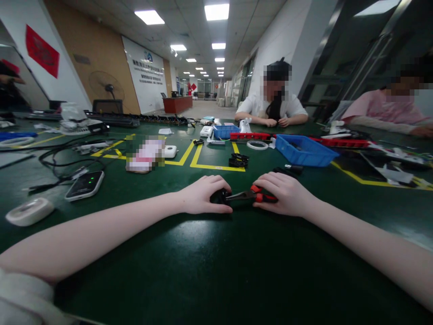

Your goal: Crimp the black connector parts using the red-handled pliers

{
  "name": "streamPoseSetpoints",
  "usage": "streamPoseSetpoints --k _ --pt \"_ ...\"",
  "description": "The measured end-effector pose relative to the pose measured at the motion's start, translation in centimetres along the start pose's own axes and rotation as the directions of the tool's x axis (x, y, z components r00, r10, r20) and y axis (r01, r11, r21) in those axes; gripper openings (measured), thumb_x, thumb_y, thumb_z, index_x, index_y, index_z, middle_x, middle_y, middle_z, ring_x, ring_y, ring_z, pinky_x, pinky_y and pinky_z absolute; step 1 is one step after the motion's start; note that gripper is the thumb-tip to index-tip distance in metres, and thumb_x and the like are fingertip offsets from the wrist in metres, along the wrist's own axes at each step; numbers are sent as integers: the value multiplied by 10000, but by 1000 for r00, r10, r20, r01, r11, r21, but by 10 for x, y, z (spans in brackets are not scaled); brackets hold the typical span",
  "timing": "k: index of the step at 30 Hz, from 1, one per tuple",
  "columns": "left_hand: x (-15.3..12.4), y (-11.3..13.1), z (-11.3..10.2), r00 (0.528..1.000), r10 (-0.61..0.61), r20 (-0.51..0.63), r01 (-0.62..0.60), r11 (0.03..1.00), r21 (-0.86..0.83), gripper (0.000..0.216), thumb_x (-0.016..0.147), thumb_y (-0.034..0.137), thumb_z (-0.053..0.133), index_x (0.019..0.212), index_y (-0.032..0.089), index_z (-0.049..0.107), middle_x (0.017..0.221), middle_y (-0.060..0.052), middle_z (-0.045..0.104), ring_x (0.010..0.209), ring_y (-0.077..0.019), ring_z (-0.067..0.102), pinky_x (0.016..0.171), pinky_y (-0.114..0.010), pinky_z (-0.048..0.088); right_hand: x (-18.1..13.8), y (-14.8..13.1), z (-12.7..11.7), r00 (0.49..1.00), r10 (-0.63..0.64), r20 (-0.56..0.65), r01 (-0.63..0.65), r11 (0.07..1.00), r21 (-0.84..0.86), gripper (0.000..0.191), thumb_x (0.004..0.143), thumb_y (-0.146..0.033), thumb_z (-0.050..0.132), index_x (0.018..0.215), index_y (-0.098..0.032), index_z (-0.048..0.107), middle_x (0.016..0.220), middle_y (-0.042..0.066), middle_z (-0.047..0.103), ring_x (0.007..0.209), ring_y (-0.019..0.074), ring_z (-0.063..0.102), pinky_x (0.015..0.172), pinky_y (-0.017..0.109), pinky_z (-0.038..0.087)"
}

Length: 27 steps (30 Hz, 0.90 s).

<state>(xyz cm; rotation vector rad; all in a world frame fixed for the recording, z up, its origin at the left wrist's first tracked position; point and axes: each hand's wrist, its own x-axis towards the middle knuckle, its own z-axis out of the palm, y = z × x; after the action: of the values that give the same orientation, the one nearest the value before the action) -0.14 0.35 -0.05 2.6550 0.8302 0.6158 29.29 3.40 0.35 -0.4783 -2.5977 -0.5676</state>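
My left hand (203,195) rests on the green table (216,262), fingers curled round a small black part (220,197). My right hand (283,195) grips red-handled pliers (252,195) whose dark jaws point left and meet the black part. Both forearms lie on the table. Just beyond my right hand lie a black cylinder-like piece (293,169) and a cluster of small black parts (238,160).
A blue bin (305,150) stands at the right, with a smaller blue bin (224,131) and a red strip (250,136) behind. A phone (84,185), a white case (29,211) and cables (61,160) lie left. Two people sit at the far side.
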Motion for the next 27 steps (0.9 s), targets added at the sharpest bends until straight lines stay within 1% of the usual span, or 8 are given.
streamPoseSetpoints --k 4,8,11,14,16,21,27 --pt "0 -1 1 1000 21 -15 -21 1000 -4 436 841 485 734 1133 188 605 1149 -92 637 1037 -261 610 923 -402 477 0 0 0 1000 -4 15 4 1000 8 373 909 -504 607 1048 -159 615 941 121 701 825 247 658 689 358 519" --pt "-1 -1 2 1000 11 -29 -11 1000 -3 486 833 491 741 1177 181 596 1156 -102 632 1040 -265 610 914 -404 491 0 0 0 1000 -2 15 2 1000 20 371 905 -495 616 1042 -151 613 936 118 699 826 247 658 692 357 522" --pt "-1 -3 3 1000 18 -13 -17 999 32 575 836 521 729 1263 168 575 1200 -126 614 1072 -283 606 931 -419 486 0 0 0 1000 -2 15 2 1000 26 367 907 -491 613 1044 -150 613 939 117 700 829 245 658 700 356 525" --pt "-1 -5 4 999 30 26 -33 995 98 686 856 564 690 1378 154 515 1272 -151 577 1119 -306 585 967 -444 465 0 0 0 1000 1 15 -1 1000 24 372 907 -494 613 1049 -150 613 942 117 700 829 244 658 704 354 526" --pt "-1 -5 3 999 30 41 -35 990 134 726 863 588 672 1418 160 485 1299 -153 564 1131 -312 575 985 -453 452 0 1 0 1000 -1 13 0 1000 22 372 906 -494 616 1051 -151 612 943 116 700 832 244 659 710 353 526" --pt "-1 -1 1 998 28 64 -39 983 178 716 882 591 645 1429 160 479 1317 -148 551 1131 -301 566 997 -443 448 0 2 0 1000 -8 9 8 1000 21 365 906 -493 618 1055 -159 607 949 112 702 835 240 663 713 346 525" --pt "-1 0 1 998 36 49 -44 984 175 683 892 576 642 1380 112 534 1282 -155 579 1109 -298 576 978 -435 475 1 2 0 1000 -16 -2 16 1000 6 352 918 -492 597 1043 -163 605 942 113 703 820 240 669 693 345 528"
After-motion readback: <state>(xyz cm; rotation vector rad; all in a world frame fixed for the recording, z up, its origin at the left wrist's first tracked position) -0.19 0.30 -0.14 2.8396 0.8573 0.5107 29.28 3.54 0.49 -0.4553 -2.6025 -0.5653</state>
